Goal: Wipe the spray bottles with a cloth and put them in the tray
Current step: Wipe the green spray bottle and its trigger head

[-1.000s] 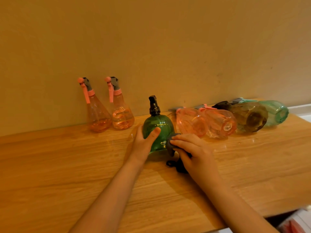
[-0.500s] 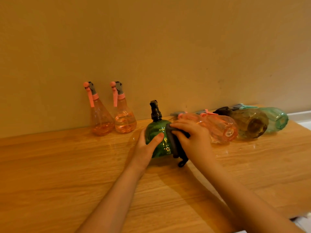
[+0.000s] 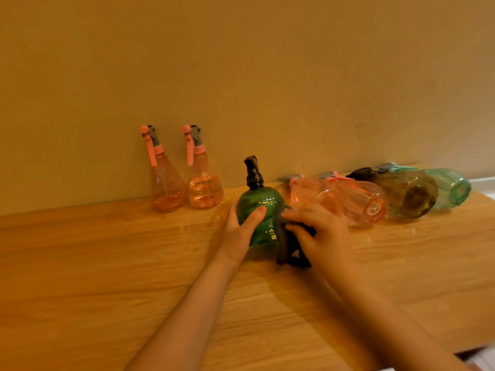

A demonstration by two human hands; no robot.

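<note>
A round green spray bottle with a black nozzle stands upright in the middle of the wooden table. My left hand grips its left side, thumb across the front. My right hand holds a dark cloth and presses it against the bottle's right side. Two pink spray bottles stand upright by the wall to the left. Two more pink bottles, a brown one and a teal one lie on their sides to the right. No tray is in view.
The wooden table runs up to a plain beige wall. Its front edge shows at the lower right, with something white below it.
My right hand has slid the cloth down the green bottle's right side from near its top. The left hand keeps its grip. The camera view has shifted slightly.
</note>
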